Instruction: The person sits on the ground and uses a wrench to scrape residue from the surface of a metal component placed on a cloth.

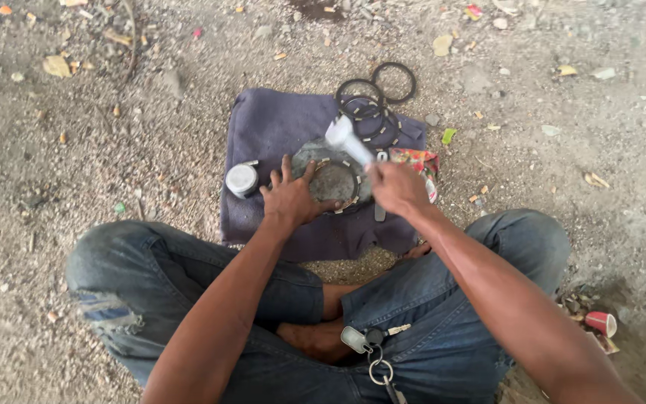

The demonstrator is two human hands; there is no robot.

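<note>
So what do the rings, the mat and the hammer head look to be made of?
The loose rings look like dark rubber or fibre: thin, matte black. The mat is soft woven cloth, dull purple-blue and creased. The hammer head, held by the right hand, looks like bare metal, pale grey with a sheen, though motion blurs it.

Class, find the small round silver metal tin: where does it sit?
In the head view, the small round silver metal tin sits on the purple cloth's left edge, just left of the left hand.
</note>
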